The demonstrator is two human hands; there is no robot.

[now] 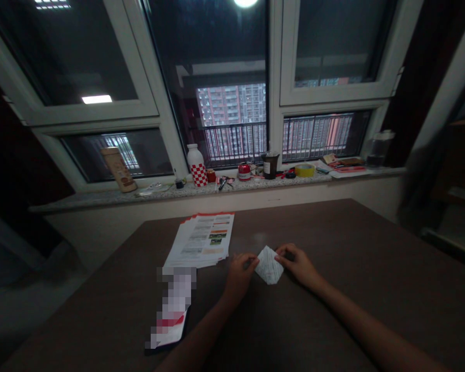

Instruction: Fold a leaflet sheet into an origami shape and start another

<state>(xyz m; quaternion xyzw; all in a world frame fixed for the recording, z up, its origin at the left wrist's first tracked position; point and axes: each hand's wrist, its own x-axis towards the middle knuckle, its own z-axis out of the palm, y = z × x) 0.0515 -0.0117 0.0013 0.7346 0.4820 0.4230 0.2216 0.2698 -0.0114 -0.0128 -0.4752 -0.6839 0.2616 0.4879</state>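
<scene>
Both forearms [372, 323] run up from the bottom edge of the view onto the dark brown table [356, 243], and my left hand [238, 276] and right hand [297, 266] meet just past its middle. Between them, a small folded sheet of printed paper [269, 265] lies on the tabletop, a white diamond shape covered in lines of text. My left thumb and fingers pinch its left corner, while my right fingers [282, 251] hold its upper right side. Both hands are lightly closed on the paper, not clenched into fists.

Just beside my left hand, toward the table's left edge, a fanned stack of printed leaflets [201, 240] with red top edges lies flat. Nearer me along that edge sits a pixelated object [172, 305], too blurred to name.

Beyond the table's far edge runs a speckled stone windowsill [256, 184]. Along it, from left to right, stand a tan canister [118, 169], a white bottle with red checks [197, 166], a red tin [244, 171], a dark cup [270, 165], a roll of yellow tape [304, 170], some scattered papers [344, 164] and a clear jar [380, 149]. Through the window glass, a balcony railing [236, 144] and a tower block [228, 106] show.
</scene>
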